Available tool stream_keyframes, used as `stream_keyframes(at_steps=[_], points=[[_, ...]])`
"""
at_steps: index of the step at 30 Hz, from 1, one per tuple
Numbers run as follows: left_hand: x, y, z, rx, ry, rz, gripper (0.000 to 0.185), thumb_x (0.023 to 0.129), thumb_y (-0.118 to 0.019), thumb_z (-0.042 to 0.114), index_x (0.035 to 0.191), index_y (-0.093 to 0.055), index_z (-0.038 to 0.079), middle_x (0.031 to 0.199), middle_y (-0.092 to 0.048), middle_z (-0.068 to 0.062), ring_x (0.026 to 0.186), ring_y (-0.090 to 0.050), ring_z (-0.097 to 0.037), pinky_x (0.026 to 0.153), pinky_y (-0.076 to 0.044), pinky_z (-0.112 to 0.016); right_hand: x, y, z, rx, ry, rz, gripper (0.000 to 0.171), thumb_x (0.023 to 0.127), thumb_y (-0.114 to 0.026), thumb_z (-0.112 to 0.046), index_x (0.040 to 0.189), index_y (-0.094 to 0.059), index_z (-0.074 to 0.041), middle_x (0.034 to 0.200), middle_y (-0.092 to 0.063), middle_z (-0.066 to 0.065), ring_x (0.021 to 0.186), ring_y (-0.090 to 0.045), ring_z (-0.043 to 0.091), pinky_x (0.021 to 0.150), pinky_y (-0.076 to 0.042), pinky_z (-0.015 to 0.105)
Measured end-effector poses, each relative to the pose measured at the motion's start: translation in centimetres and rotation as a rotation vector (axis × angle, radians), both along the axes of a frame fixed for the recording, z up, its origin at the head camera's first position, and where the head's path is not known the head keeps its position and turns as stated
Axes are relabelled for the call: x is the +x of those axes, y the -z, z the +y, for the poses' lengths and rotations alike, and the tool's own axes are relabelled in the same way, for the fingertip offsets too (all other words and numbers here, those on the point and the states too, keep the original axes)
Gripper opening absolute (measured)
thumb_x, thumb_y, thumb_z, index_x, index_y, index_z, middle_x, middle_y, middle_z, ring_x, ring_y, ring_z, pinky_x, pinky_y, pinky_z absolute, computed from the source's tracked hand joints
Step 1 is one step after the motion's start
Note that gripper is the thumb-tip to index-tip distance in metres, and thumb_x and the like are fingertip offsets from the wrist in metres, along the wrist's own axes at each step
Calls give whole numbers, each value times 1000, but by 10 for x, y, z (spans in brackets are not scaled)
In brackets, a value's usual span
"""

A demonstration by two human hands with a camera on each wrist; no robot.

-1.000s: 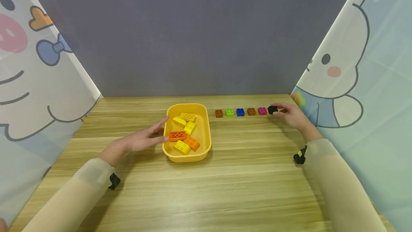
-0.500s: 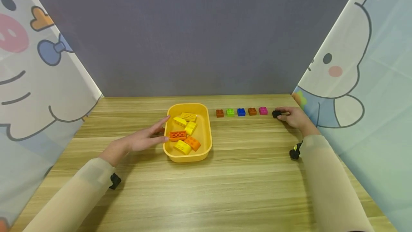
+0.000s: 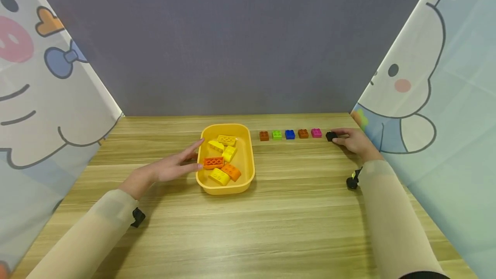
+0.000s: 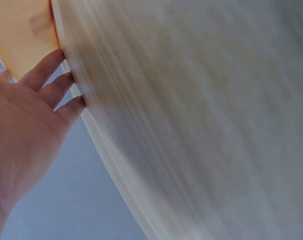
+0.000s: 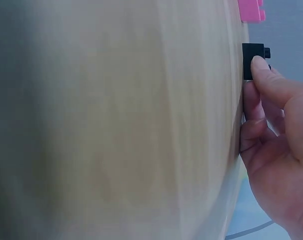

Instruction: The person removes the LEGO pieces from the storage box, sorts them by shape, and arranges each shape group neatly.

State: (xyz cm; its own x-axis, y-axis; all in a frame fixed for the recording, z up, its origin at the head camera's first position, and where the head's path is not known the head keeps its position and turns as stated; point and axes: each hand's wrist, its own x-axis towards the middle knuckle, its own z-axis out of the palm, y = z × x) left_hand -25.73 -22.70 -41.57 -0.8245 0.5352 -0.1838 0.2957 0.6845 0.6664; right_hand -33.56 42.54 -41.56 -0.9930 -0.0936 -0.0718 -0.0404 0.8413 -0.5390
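Observation:
A yellow tray (image 3: 224,190) on the wooden table holds several yellow and orange bricks (image 3: 213,163). My left hand (image 3: 182,162) lies flat beside it, its straight fingers (image 4: 51,85) touching the tray's left wall (image 4: 21,30). To the right of the tray runs a row of small bricks: orange-brown (image 3: 264,136), green (image 3: 277,134), blue (image 3: 289,134), brown (image 3: 303,133), pink (image 3: 316,132) and black (image 3: 330,136). My right hand (image 3: 341,138) pinches the black brick (image 5: 252,60) at the row's right end. The brick sits on the table, with my thumb (image 5: 265,75) on it.
Cartoon-printed curtains hang along both sides of the table (image 3: 271,227) and a grey wall stands behind it. The right curtain (image 3: 410,111) hangs just beyond my right hand. The pink brick (image 5: 250,10) lies a short gap from the black one.
My right hand carried the black brick slightly right and down onto the table at the row's end. My left hand stayed at the tray.

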Motion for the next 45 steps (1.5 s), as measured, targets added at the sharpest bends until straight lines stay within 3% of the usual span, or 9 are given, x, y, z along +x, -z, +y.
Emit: stream_keyframes(at_steps=[6,20,35,45], points=[[-1,1,-1,5,7,-1,90,111,-56,59,177,3,41,176,-33,-30,163,-35,-51,128,-30,-76,-7,-1,-2,44,-4,3,56,113,-64,-32,161,-52,-7,154,-57,31,148,-48,56,124,-35,71],[0,0,-1,10,6,-11,90,111,-56,58,177,4,41,176,-31,-31,162,-33,-53,127,-30,-77,-14,3,-7,-18,-11,-3,60,114,-63,-30,165,-46,-4,149,-55,37,136,-55,55,114,-45,65],[-1,-1,-1,9,6,-20,91,111,-57,59,177,3,42,176,-31,-32,163,-32,-53,127,-31,-76,-13,7,-5,-7,-44,56,57,114,-63,-23,163,-46,-1,146,-57,43,137,-55,61,117,-43,71],[1,-2,0,8,-6,-4,89,111,-57,59,177,1,41,175,-34,-32,162,-35,-52,127,-31,-75,-14,8,-7,-32,-23,31,58,114,-62,-23,164,-44,-1,148,-56,41,138,-54,59,118,-43,71]])
